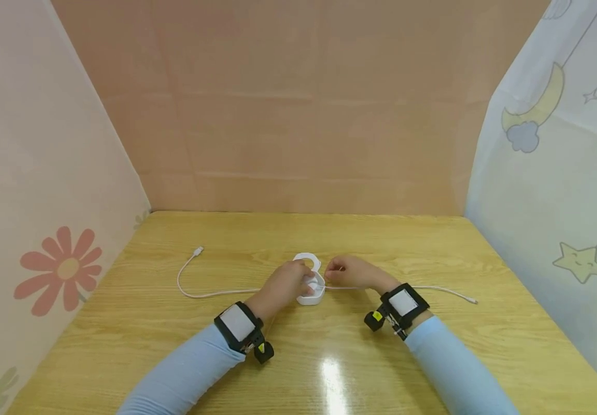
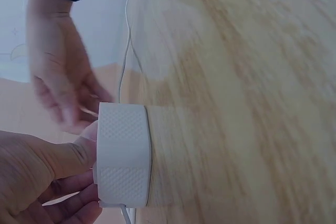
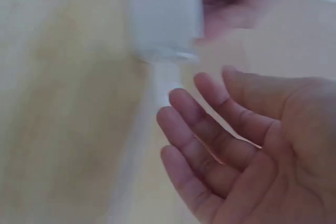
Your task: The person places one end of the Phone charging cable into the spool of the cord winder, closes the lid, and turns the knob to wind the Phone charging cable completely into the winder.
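Both hands meet mid-table: my left hand (image 1: 284, 283) grips the white case (image 2: 124, 155). My right hand (image 3: 247, 145), fingers spread, sits just right, where the cable (image 1: 435, 290) runs left-right.

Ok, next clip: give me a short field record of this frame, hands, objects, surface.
surface: wooden table
case: small white box, lid open, mid-table
cable: white cable running through the box, ends trailing left and right on the table
left hand: left hand holds the box, thumb against its textured side
right hand: right hand beside the box, fingers relaxed in the wrist view, holding nothing that shows
surroundings: printed cloth screens left and right, plain backdrop behind
blur: right wrist view is smeared
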